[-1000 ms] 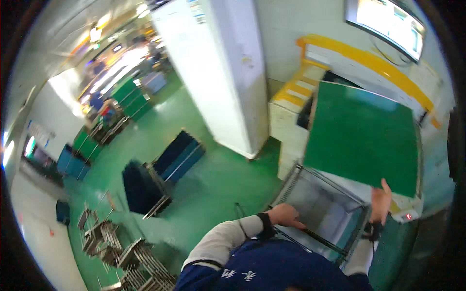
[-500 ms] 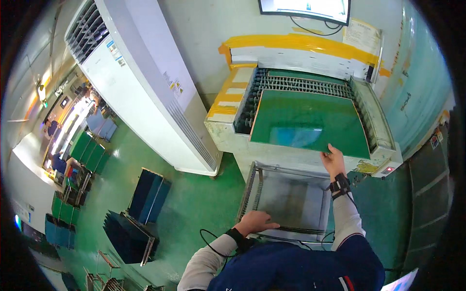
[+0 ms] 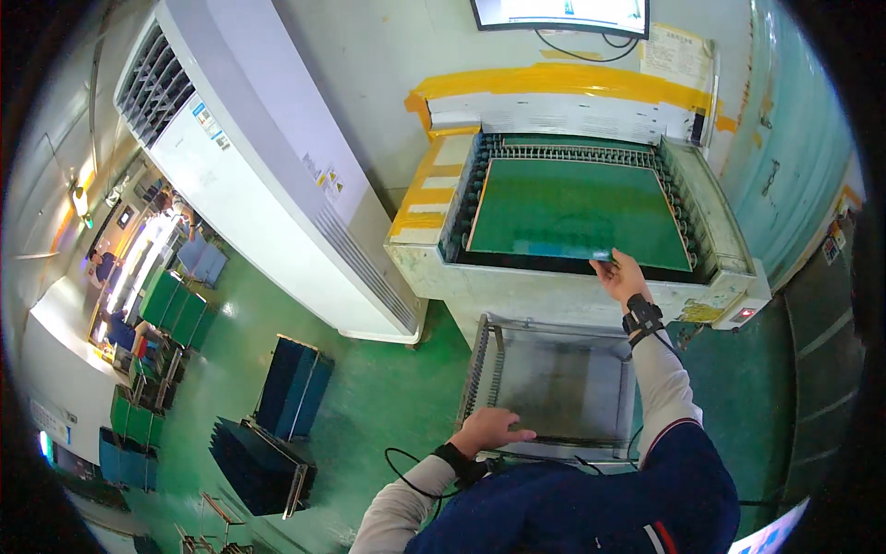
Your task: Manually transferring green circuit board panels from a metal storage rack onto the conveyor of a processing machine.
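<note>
A flat green panel (image 3: 572, 208), probably a circuit board, lies on the roller conveyor (image 3: 684, 222) in front of me. My right hand (image 3: 622, 277) is at the panel's near edge, right of its middle, with thumb and fingers closed on that edge. Lower down, my left hand (image 3: 494, 430) reaches over the near left part of a metal rack (image 3: 630, 397). Its fingers stretch to the right with nothing visible in them. Whether they touch the rack's near rail I cannot tell.
A tall white air conditioner (image 3: 305, 194) stands left of the conveyor. Dark panels in racks (image 3: 263, 462) stand on the green floor at left. A screen (image 3: 563, 14) hangs on the wall above. Other people (image 3: 118, 328) work far left.
The green panel has moved away from me, farther onto the rollers, and my right hand has followed its near edge. My left hand stays over the rack. The whole view has shifted slightly.
</note>
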Motion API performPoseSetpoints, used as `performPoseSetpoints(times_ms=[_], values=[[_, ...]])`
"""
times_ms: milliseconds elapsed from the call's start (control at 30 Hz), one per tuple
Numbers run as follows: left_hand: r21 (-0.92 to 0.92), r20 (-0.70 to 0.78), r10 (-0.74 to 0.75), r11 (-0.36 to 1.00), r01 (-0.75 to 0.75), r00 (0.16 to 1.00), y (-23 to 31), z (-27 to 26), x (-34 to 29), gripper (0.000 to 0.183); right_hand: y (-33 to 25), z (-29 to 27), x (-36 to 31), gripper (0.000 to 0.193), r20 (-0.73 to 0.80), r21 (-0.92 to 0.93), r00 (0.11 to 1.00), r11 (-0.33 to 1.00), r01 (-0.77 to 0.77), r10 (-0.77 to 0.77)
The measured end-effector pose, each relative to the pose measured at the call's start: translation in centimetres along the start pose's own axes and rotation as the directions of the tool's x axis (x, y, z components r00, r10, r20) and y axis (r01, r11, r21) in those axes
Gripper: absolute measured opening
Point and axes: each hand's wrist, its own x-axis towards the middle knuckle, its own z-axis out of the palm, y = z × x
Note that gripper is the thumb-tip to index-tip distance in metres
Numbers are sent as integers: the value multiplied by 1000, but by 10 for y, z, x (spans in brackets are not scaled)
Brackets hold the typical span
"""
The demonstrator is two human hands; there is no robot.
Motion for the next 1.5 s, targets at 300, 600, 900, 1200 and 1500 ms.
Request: performPoseSetpoints(times_ms=[300, 600, 900, 1200, 1500], values=[[-33, -64, 18, 999, -21, 998, -1, 1, -4, 75, -9, 8, -3, 23, 125, -276, 988, 960, -51, 88], [10, 25, 30, 999, -30, 999, 0, 0, 4, 74, 0, 32, 10, 33, 324, -888, 885, 216, 407, -336], [39, 46, 2, 999, -3, 999, 3, -1, 2, 71, 21, 33, 3, 45, 563, -786, 729, -524, 328, -389], [8, -44, 1, 1000, 0, 999, 3, 1, 2, 73, -12, 26, 23, 46, 494, -814, 779, -521, 258, -386], [24, -41, 11, 1000, -10, 999, -2, 4, 3, 71, -16, 28, 29, 46, 523, -794, 769, -538, 282, -368]])
